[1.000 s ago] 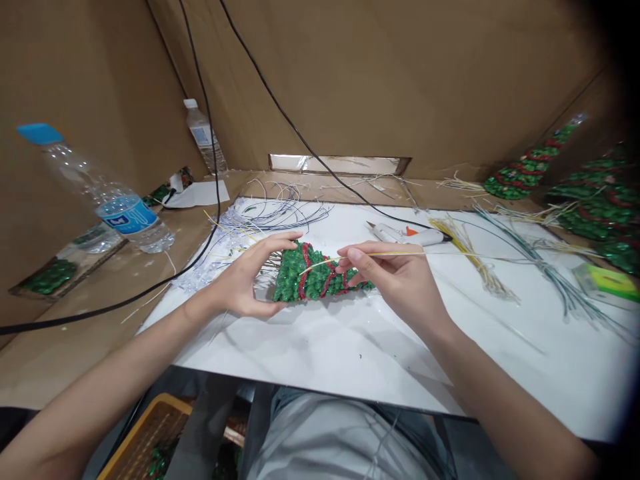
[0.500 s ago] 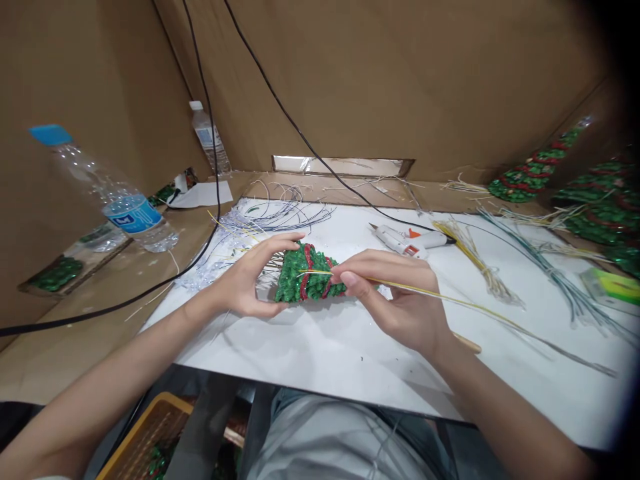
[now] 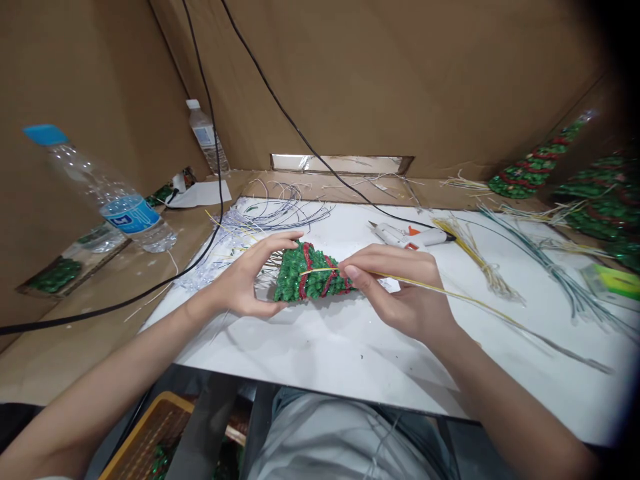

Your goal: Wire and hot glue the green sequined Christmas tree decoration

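Note:
A small green beaded tree ornament (image 3: 305, 279) with red bands lies on its side over the white board (image 3: 320, 347). My left hand (image 3: 247, 280) cups its wide base, thumb below and fingers curled over the top. My right hand (image 3: 400, 287) pinches a thin yellow wire (image 3: 480, 305) against the ornament's narrow end. The wire's short tip crosses the green beads, and its long tail trails right over the board.
A white glue gun (image 3: 410, 236) lies behind my right hand. Bundles of yellow and grey wires (image 3: 550, 270) lie at right, finished green trees (image 3: 530, 170) at far right. Clear strands (image 3: 235, 233) and a water bottle (image 3: 113, 197) are at left. A black cable (image 3: 150, 293) crosses the cardboard.
My right hand swung the wire's long tail from pointing right and level down toward the near right, then shifted slightly right. My left hand stayed on the ornament.

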A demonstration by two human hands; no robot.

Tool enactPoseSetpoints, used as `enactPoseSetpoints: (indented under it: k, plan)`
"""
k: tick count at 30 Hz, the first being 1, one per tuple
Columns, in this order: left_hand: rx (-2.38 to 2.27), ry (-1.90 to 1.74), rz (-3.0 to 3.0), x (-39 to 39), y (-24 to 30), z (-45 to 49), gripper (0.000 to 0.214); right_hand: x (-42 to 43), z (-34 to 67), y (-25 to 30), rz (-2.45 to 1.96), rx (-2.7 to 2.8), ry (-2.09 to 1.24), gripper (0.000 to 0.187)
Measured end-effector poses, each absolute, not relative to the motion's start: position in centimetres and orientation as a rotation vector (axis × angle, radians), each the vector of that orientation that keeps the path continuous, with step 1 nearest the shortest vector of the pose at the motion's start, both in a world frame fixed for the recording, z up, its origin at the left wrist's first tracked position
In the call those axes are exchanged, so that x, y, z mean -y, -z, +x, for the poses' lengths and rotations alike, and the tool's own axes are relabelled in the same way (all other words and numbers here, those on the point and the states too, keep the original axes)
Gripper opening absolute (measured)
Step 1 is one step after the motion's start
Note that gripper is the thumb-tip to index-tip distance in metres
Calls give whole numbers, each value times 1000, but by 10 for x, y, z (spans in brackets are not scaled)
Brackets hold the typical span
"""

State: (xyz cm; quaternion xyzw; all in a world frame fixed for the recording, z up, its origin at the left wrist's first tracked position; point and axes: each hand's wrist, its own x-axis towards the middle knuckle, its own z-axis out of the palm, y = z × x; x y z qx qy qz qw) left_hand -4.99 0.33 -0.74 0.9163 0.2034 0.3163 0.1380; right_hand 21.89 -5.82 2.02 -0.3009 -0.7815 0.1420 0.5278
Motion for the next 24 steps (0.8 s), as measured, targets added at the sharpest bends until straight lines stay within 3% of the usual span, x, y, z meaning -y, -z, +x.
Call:
enactPoseSetpoints:
  k: [14, 24]
  plan:
    - [-583, -921, 2643, -3, 7, -50, 93, 61, 216, -20, -558, 2033, -213, 21]
    - [-577, -933, 2494, -4, 13, -50, 90, 54, 205, -5, -614, 1982, -374, 20]
